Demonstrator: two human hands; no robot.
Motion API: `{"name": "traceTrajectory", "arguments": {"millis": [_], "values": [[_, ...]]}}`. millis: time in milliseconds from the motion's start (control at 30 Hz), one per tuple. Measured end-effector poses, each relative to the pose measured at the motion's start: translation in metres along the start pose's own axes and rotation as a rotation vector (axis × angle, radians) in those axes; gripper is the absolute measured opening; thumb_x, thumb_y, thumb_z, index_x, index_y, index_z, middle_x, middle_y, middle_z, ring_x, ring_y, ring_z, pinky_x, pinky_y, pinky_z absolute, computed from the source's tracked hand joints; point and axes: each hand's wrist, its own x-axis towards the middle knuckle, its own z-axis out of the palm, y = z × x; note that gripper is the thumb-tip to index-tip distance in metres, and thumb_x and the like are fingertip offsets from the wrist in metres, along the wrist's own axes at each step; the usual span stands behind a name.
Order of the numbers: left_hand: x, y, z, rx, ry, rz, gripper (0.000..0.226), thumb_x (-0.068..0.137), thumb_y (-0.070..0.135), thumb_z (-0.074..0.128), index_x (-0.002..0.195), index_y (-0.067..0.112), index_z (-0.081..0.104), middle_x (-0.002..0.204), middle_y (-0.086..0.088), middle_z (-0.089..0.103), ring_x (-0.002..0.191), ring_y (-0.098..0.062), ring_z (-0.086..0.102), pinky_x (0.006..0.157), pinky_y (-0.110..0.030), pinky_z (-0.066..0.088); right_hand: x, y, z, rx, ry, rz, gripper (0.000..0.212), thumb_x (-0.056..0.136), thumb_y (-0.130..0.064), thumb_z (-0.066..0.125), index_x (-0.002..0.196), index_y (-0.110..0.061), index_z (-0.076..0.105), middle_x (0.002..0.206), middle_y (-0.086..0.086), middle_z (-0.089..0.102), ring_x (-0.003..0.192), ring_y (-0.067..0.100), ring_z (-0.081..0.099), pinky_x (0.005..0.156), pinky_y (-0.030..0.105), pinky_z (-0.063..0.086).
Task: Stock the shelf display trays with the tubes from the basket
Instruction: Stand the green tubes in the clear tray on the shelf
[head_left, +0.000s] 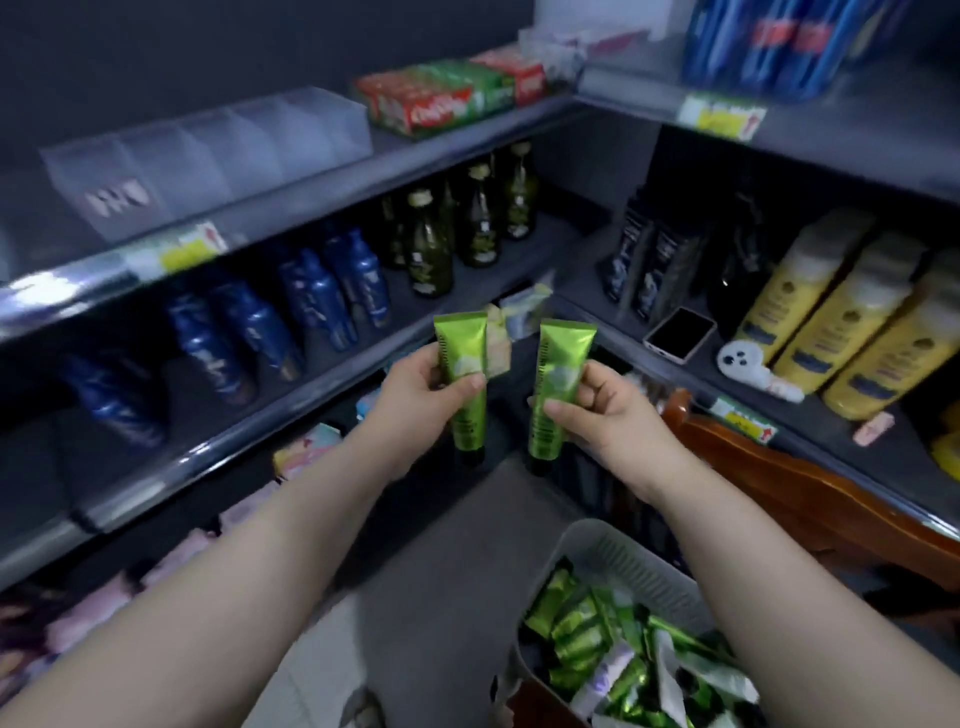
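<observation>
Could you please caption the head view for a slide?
The left hand holds one green tube, the right hand a second green tube, before the shelves.

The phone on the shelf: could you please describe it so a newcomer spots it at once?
Look at the right-hand middle shelf. Between the dark bottles and the yellow bottles lies the phone. It alone is flat, with a black screen.

Two long dark grey metal shelf racks (332, 374) are set against a dark grey wall (208, 47) and are joined in a corner. A pale grey floor (441, 571) is seen below. A shiny brown wooden piece of furniture (779, 483) is placed by the right rack.
</observation>
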Motion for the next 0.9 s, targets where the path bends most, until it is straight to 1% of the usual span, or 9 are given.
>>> {"name": "traceTrajectory", "arguments": {"millis": [100, 233, 333, 467, 567, 667, 767, 833, 900], "values": [[-0.001, 0.025, -0.050, 0.034, 0.045, 0.059, 0.015, 0.088, 0.017, 0.064, 0.086, 0.032, 0.064, 0.080, 0.019, 0.070, 0.077, 0.004, 0.065, 0.062, -0.012, 0.050, 0.027, -0.024, 0.038, -0.047, -0.054, -0.076, 0.028, 0.085, 0.004, 0.060, 0.103, -0.018, 0.062, 0.089, -0.007, 0.071, 0.084, 0.013, 0.063, 0.073, 0.028, 0.053], [-0.001, 0.052, -0.120, 0.049, 0.105, 0.102, 0.014, 0.091, 0.018, 0.059, 0.088, 0.032, 0.063, 0.092, 0.004, 0.071, 0.092, -0.013, 0.067, 0.080, -0.035, 0.053, 0.061, -0.052, 0.096, -0.119, -0.109, -0.151, 0.026, 0.086, -0.001, 0.063, 0.098, -0.023, 0.063, 0.085, -0.011, 0.070, 0.081, 0.012, 0.062, 0.072, 0.028, 0.053], [-0.004, 0.074, -0.171, 0.077, 0.152, 0.140, 0.017, 0.094, 0.018, 0.055, 0.088, 0.032, 0.062, 0.092, 0.004, 0.069, 0.091, -0.015, 0.064, 0.083, -0.039, 0.051, 0.085, -0.072, 0.142, -0.133, -0.162, -0.204, 0.027, 0.085, 0.003, 0.063, 0.096, -0.021, 0.061, 0.082, -0.013, 0.070, 0.080, 0.002, 0.065, 0.069, 0.019, 0.052], [-0.012, 0.103, -0.242, 0.205, 0.198, 0.224, 0.005, 0.091, 0.016, 0.058, 0.095, 0.013, 0.060, 0.089, -0.018, 0.057, 0.085, -0.023, 0.052, 0.089, -0.059, 0.045, 0.114, -0.097, 0.204, -0.152, -0.257, -0.282, 0.026, 0.084, 0.002, 0.064, 0.096, -0.022, 0.061, 0.087, -0.009, 0.072, 0.086, 0.006, 0.067, 0.072, 0.022, 0.054], [-0.022, 0.129, -0.291, 0.258, 0.264, 0.297, 0.010, 0.085, 0.013, 0.064, 0.094, 0.010, 0.062, 0.088, -0.012, 0.050, 0.083, -0.023, 0.044, 0.083, -0.053, 0.046, 0.133, -0.116, 0.253, -0.131, -0.330, -0.331, 0.027, 0.085, 0.004, 0.061, 0.098, -0.020, 0.059, 0.087, -0.009, 0.073, 0.086, 0.006, 0.068, 0.069, 0.020, 0.053], [-0.035, 0.154, -0.336, 0.261, 0.336, 0.345, 0.014, 0.084, 0.009, 0.067, 0.093, 0.017, 0.060, 0.090, -0.016, 0.053, 0.084, -0.024, 0.049, 0.084, -0.057, 0.049, 0.151, -0.133, 0.301, -0.112, -0.372, -0.375, 0.026, 0.086, 0.004, 0.060, 0.100, -0.018, 0.058, 0.088, -0.006, 0.073, 0.086, 0.010, 0.069, 0.067, 0.022, 0.055], [-0.048, 0.176, -0.379, 0.271, 0.387, 0.380, 0.019, 0.087, 0.006, 0.063, 0.096, 0.022, 0.058, 0.098, -0.021, 0.059, 0.087, -0.024, 0.058, 0.079, -0.041, 0.056, 0.166, -0.148, 0.343, -0.114, -0.421, -0.417, 0.025, 0.087, 0.003, 0.060, 0.099, -0.018, 0.058, 0.087, -0.006, 0.071, 0.087, 0.012, 0.068, 0.072, 0.029, 0.058], [-0.055, 0.189, -0.403, 0.309, 0.422, 0.410, 0.019, 0.087, 0.007, 0.063, 0.098, 0.022, 0.058, 0.104, -0.023, 0.060, 0.089, -0.023, 0.059, 0.079, -0.037, 0.057, 0.173, -0.157, 0.370, -0.128, -0.452, -0.450, 0.026, 0.087, 0.003, 0.061, 0.098, -0.021, 0.059, 0.087, -0.008, 0.071, 0.084, 0.009, 0.067, 0.069, 0.028, 0.058], [-0.061, 0.201, -0.426, 0.333, 0.449, 0.428, 0.017, 0.089, 0.007, 0.062, 0.098, 0.021, 0.057, 0.102, -0.020, 0.060, 0.088, -0.021, 0.060, 0.073, -0.030, 0.057, 0.182, -0.165, 0.395, -0.137, -0.477, -0.477, 0.026, 0.087, 0.002, 0.062, 0.100, -0.021, 0.060, 0.095, -0.001, 0.070, 0.088, 0.015, 0.067, 0.072, 0.032, 0.059]]}}
